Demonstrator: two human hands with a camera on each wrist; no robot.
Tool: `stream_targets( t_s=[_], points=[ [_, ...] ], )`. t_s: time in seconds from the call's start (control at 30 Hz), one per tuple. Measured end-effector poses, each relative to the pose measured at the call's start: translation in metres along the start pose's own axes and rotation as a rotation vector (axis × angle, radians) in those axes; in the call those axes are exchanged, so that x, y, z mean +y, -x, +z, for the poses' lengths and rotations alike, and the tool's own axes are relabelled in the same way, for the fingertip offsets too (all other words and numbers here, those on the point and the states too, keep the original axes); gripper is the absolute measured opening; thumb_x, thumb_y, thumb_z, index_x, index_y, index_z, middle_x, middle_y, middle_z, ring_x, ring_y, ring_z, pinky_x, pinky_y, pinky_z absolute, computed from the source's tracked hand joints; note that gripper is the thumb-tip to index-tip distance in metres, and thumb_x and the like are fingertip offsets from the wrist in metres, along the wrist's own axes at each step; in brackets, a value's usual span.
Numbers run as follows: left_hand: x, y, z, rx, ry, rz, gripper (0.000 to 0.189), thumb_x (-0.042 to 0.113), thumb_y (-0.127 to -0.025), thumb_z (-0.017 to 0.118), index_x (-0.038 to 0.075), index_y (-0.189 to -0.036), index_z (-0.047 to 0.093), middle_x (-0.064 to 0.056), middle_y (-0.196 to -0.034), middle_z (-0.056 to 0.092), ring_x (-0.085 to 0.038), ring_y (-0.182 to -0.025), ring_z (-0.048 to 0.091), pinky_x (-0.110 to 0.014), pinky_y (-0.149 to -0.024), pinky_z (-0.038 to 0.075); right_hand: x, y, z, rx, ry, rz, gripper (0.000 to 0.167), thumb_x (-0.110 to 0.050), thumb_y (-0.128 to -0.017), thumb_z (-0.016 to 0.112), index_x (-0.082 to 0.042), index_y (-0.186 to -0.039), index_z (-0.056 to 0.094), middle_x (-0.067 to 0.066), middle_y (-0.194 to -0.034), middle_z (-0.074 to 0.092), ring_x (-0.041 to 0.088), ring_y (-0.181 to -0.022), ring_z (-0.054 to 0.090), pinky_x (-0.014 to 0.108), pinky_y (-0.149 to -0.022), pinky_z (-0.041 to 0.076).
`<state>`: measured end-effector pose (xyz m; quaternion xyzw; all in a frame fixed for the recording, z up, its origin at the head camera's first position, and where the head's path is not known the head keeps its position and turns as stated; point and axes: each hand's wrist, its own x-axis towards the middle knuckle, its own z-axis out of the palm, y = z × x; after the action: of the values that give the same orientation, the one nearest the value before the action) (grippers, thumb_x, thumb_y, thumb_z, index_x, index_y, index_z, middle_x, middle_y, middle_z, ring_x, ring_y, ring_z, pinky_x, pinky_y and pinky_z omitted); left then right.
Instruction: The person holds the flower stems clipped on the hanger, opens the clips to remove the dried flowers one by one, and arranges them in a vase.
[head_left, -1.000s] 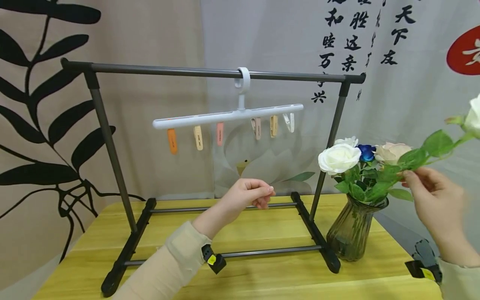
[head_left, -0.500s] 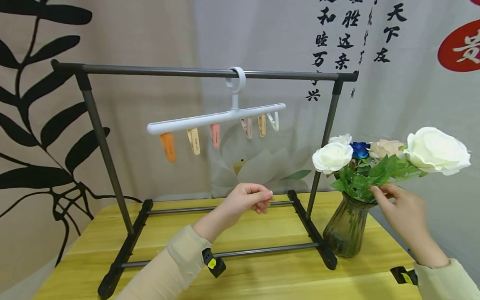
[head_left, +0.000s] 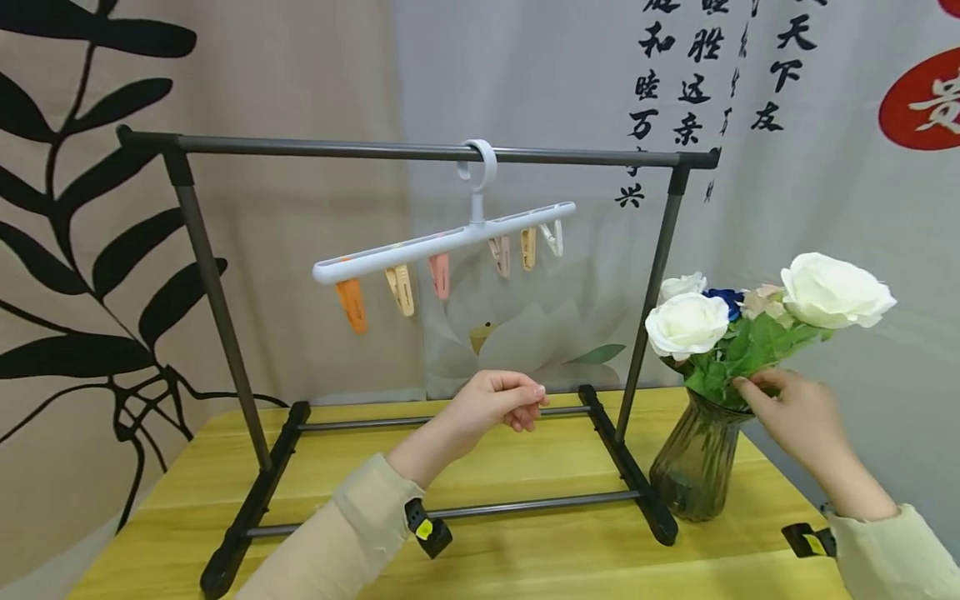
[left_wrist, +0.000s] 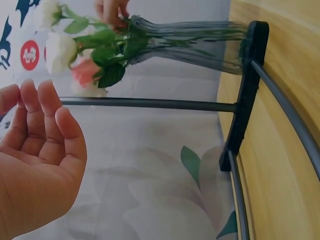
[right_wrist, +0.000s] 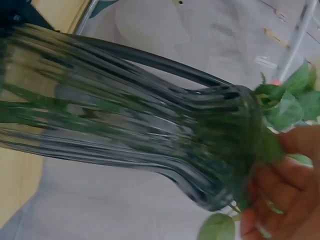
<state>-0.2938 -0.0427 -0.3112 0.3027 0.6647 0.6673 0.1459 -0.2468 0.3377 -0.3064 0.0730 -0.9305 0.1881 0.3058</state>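
My right hand (head_left: 798, 421) pinches the leafy stem of a large white rose (head_left: 836, 290) right at the mouth of a ribbed glass vase (head_left: 697, 467). That rose leans out to the right. Around it in the vase stand another white rose (head_left: 687, 325), a blue flower (head_left: 726, 302) and a pale pink rose (head_left: 765, 302). Green stems show through the glass in the right wrist view, where the right fingers (right_wrist: 282, 187) press among leaves at the rim. My left hand (head_left: 498, 400) hangs in the air before the rack, its fingers loosely curled and holding nothing.
A dark metal rack (head_left: 337, 148) stands on the yellow wooden table (head_left: 480, 554), its right foot beside the vase. From its bar hangs a white hanger (head_left: 450, 239) with several coloured clothespins, among them an orange clothespin (head_left: 352, 305). A printed cloth (head_left: 555, 92) covers the background.
My right hand has moved left and down with the white rose, bringing its stem to the vase mouth. The left hand has stayed about where it was. The hanger has swung a little.
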Motion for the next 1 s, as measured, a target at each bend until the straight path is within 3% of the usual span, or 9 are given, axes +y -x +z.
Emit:
stream_targets(
  t_s=[0.17, 0.3, 0.37, 0.43, 0.53, 0.67, 0.77, 0.9, 1.0],
  points=[
    [-0.003, 0.002, -0.005, 0.023, 0.001, 0.002, 0.021, 0.018, -0.096, 0.062, -0.001, -0.092, 0.070, -0.005, -0.075, 0.063, -0.016, -0.065, 0.061, -0.026, -0.064, 0.051, 0.000, -0.004, 0.011, -0.102, -0.010, 0.016, 0.036, -0.025, -0.098, 0.056, 0.007, -0.091, 0.071, 0.015, -0.076, 0.067, 0.025, -0.061, 0.058, 0.040, -0.053, 0.045],
    [-0.004, 0.003, -0.007, 0.018, -0.003, -0.002, 0.021, 0.019, -0.096, 0.062, -0.001, -0.094, 0.070, -0.004, -0.077, 0.063, -0.015, -0.066, 0.061, -0.027, -0.065, 0.051, -0.003, 0.001, 0.013, -0.014, -0.044, 0.076, 0.044, -0.032, -0.098, 0.057, 0.010, -0.102, 0.069, 0.027, -0.092, 0.067, 0.030, -0.067, 0.060, 0.040, -0.055, 0.046],
    [-0.005, 0.003, -0.007, 0.019, -0.003, -0.004, 0.021, 0.019, -0.096, 0.062, -0.001, -0.093, 0.070, -0.005, -0.077, 0.064, -0.015, -0.066, 0.061, -0.027, -0.065, 0.052, -0.004, 0.004, 0.010, 0.063, -0.066, 0.127, 0.045, -0.035, -0.097, 0.059, 0.008, -0.102, 0.070, 0.026, -0.091, 0.067, 0.023, -0.064, 0.059, 0.034, -0.052, 0.043],
    [-0.005, 0.003, -0.008, 0.023, -0.007, -0.007, 0.021, 0.019, -0.096, 0.063, 0.000, -0.092, 0.070, -0.006, -0.077, 0.064, -0.015, -0.066, 0.061, -0.027, -0.065, 0.052, -0.005, 0.007, 0.007, 0.169, -0.097, 0.161, 0.039, -0.033, -0.095, 0.063, 0.005, -0.097, 0.071, 0.021, -0.085, 0.068, 0.017, -0.054, 0.054, 0.029, -0.046, 0.039],
    [-0.004, 0.004, -0.008, 0.030, -0.017, -0.005, 0.021, 0.020, -0.096, 0.063, 0.001, -0.091, 0.070, -0.005, -0.077, 0.065, -0.015, -0.066, 0.061, -0.027, -0.064, 0.052, -0.008, 0.007, 0.004, 0.304, -0.183, 0.224, 0.028, -0.031, -0.090, 0.070, -0.003, -0.091, 0.070, -0.004, -0.076, 0.065, 0.001, -0.057, 0.051, 0.021, -0.052, 0.039],
    [-0.001, 0.006, -0.008, 0.028, -0.021, -0.002, 0.021, 0.019, -0.096, 0.063, 0.000, -0.093, 0.070, -0.004, -0.077, 0.065, -0.015, -0.066, 0.060, -0.026, -0.064, 0.051, -0.016, 0.004, 0.007, 0.432, -0.294, 0.277, 0.020, -0.025, -0.086, 0.075, -0.007, -0.086, 0.067, -0.025, -0.071, 0.054, -0.005, -0.064, 0.048, 0.017, -0.062, 0.036],
    [-0.001, 0.007, -0.008, 0.026, -0.018, -0.004, 0.021, 0.018, -0.096, 0.062, -0.001, -0.095, 0.070, -0.003, -0.077, 0.064, -0.014, -0.066, 0.060, -0.026, -0.064, 0.051, -0.022, 0.000, 0.010, 0.475, -0.308, 0.267, 0.021, -0.021, -0.086, 0.075, 0.000, -0.086, 0.070, -0.026, -0.069, 0.050, -0.002, -0.063, 0.047, 0.018, -0.058, 0.035],
    [-0.003, 0.009, -0.009, 0.031, -0.012, -0.009, 0.022, 0.018, -0.096, 0.062, -0.003, -0.095, 0.070, -0.003, -0.078, 0.064, -0.015, -0.066, 0.061, -0.026, -0.064, 0.051, -0.022, -0.008, 0.017, 0.446, -0.282, 0.209, 0.025, -0.018, -0.088, 0.072, 0.008, -0.090, 0.072, -0.021, -0.056, 0.047, -0.004, -0.057, 0.042, 0.018, -0.052, 0.033],
    [-0.005, 0.009, -0.010, 0.034, -0.012, -0.007, 0.022, 0.018, -0.096, 0.062, -0.003, -0.095, 0.070, -0.003, -0.079, 0.064, -0.015, -0.066, 0.060, -0.025, -0.064, 0.051, -0.021, -0.014, 0.019, 0.407, -0.254, 0.185, 0.028, -0.020, -0.089, 0.071, 0.008, -0.089, 0.072, -0.008, -0.042, 0.041, -0.002, -0.048, 0.037, 0.020, -0.046, 0.030]
  ],
)
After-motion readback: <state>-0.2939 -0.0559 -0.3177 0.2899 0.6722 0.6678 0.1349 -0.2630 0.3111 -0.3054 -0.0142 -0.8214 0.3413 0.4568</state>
